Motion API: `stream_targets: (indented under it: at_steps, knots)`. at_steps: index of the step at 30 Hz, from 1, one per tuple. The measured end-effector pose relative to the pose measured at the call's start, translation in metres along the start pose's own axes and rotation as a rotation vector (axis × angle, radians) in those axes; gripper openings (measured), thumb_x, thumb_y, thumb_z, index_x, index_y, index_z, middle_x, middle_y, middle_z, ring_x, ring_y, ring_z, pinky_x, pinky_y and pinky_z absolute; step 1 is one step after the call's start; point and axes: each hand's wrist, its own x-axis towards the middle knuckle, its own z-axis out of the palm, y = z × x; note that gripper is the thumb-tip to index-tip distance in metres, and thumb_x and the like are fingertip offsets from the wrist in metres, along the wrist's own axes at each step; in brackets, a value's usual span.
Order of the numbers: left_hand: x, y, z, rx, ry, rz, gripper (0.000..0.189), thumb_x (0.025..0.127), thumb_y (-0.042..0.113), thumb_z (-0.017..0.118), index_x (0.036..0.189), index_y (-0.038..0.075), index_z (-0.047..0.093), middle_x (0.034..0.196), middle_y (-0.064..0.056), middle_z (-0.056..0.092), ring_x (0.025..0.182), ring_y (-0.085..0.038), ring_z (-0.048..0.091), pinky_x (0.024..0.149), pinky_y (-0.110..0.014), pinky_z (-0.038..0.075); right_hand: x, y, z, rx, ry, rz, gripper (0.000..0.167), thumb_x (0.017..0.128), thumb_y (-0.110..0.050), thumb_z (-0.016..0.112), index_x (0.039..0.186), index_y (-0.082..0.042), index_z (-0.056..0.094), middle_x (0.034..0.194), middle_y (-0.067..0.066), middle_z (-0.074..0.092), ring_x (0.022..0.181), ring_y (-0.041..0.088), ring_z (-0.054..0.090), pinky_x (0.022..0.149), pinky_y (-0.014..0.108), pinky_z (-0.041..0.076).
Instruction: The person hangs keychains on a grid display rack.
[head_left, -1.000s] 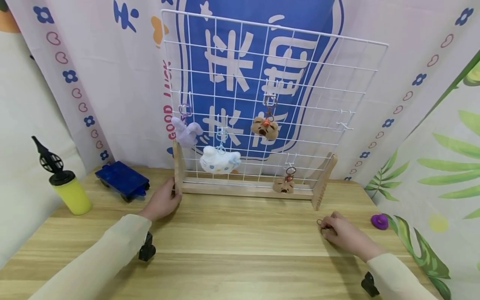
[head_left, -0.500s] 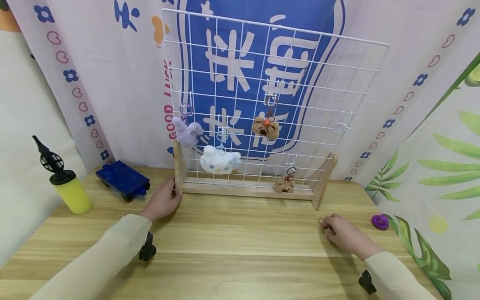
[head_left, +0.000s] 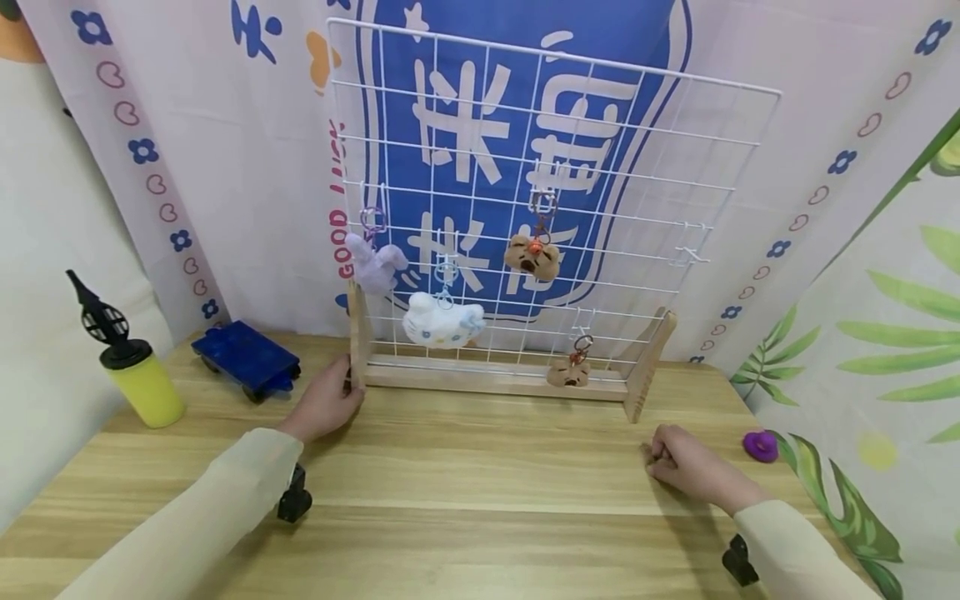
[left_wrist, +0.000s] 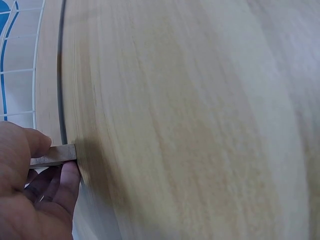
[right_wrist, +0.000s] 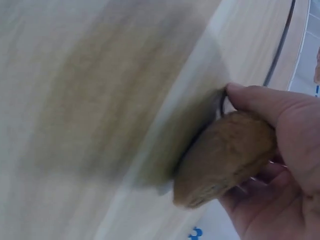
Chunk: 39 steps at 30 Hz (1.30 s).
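Observation:
My left hand (head_left: 324, 402) grips the left wooden upright (left_wrist: 59, 155) of a white wire grid rack (head_left: 555, 108), thumb on one face and fingers on the other. Over the table at the right, my right hand (head_left: 693, 468) holds a brown plush keychain (right_wrist: 225, 155); its dark ring shows at the thumb tip, and in the head view the hand mostly hides it. On the grid hang a lilac plush keychain (head_left: 375, 265), a white cat-head plush keychain (head_left: 442, 322), and two brown bear keychains, one higher (head_left: 532, 257) and one low (head_left: 568, 372).
A white hook (head_left: 686, 254) sits on the grid's right side with nothing hanging from it. A blue toy cart (head_left: 246, 360) and a yellow hand pump (head_left: 146, 387) stand at the left. Near the table's right edge lies a purple object (head_left: 761, 446). A printed curtain backs the table.
The right hand has turned slightly, and the keychain ring that showed beyond its fingertips is less visible in the head view. The left hand stays on the rack's upright.

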Motion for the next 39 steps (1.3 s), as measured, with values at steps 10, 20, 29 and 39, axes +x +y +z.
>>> stream_targets:
  at_steps: [10, 20, 29, 39]
  knots:
    - [-0.0013, 0.0002, -0.0003, 0.001, 0.001, -0.003, 0.052, 0.099, -0.001, 0.056, 0.145, -0.018, 0.039, 0.133, -0.039, 0.058, 0.120, -0.051, 0.064, 0.097, -0.060, 0.059, -0.0027, 0.0075, 0.0012, 0.089, 0.012, 0.049, 0.020, 0.095, -0.012, 0.075, 0.092, -0.007, 0.057, 0.075, -0.002, 0.050, 0.066, 0.002, 0.039, 0.057, 0.021, 0.035]
    - [-0.0009, 0.0007, -0.0007, 0.000, 0.002, -0.002, 0.051, 0.100, 0.001, 0.056, 0.146, -0.016, 0.040, 0.133, -0.037, 0.059, 0.120, -0.050, 0.064, 0.096, -0.060, 0.059, -0.0049, 0.0099, 0.0021, 0.072, 0.048, -0.005, 0.016, 0.098, -0.015, 0.072, 0.086, -0.013, 0.061, 0.074, -0.008, 0.054, 0.066, -0.002, 0.042, 0.059, 0.020, 0.039]
    - [-0.0027, 0.0014, -0.0005, 0.006, -0.010, -0.013, 0.053, 0.100, 0.000, 0.057, 0.146, -0.018, 0.038, 0.133, -0.039, 0.058, 0.119, -0.051, 0.064, 0.095, -0.059, 0.059, -0.0064, 0.0048, 0.0002, 0.115, 0.051, -0.045, 0.012, 0.102, -0.012, 0.065, 0.090, -0.012, 0.063, 0.077, -0.007, 0.058, 0.067, -0.003, 0.044, 0.059, 0.020, 0.039]
    - [-0.0018, 0.0009, -0.0006, 0.013, 0.001, -0.009, 0.049, 0.100, 0.001, 0.057, 0.143, -0.017, 0.042, 0.127, -0.036, 0.061, 0.112, -0.046, 0.066, 0.091, -0.056, 0.060, -0.0053, 0.0017, -0.0006, 0.308, 0.106, 0.081, 0.010, 0.105, -0.013, 0.061, 0.097, -0.007, 0.063, 0.090, 0.004, 0.069, 0.083, 0.004, 0.063, 0.074, 0.022, 0.052]
